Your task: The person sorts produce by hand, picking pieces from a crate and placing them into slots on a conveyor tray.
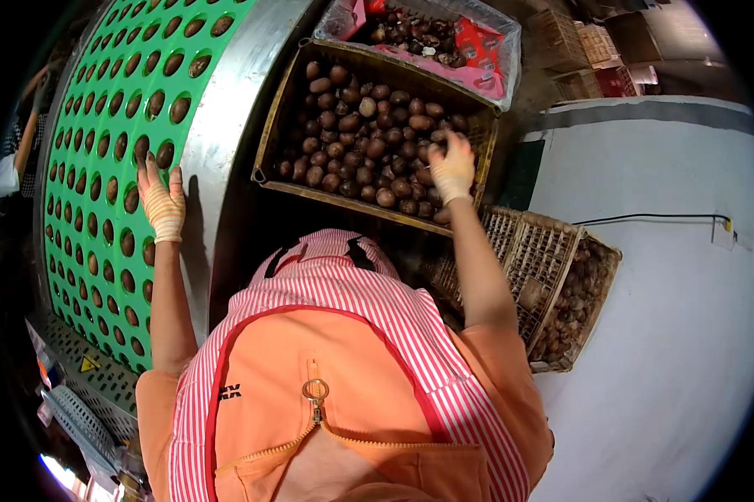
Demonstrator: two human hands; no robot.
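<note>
My left hand (161, 199), in a pale striped glove with bare fingertips, lies over the right edge of a green panel (147, 75) with rows of oval holes. Its fingers are stretched, the thumb apart, and the fingertips are beside a brown egg-shaped piece (143, 149) in one hole. Similar brown pieces fill many other holes. My right hand (453, 166), gloved alike, reaches into the right side of a dark yellow-brown crate (272, 117) heaped with brown round pieces (368, 151). Its fingertips are blurred among the pieces, so any grip is unclear.
A curved metal edge (239, 84) separates panel and crate. Behind the crate is a lined bin (511, 50) of darker pieces. A woven crate (552, 259) and brown pieces (573, 309) are at right, beside a white wall (661, 251). Another person's arm (30, 134) shows far left.
</note>
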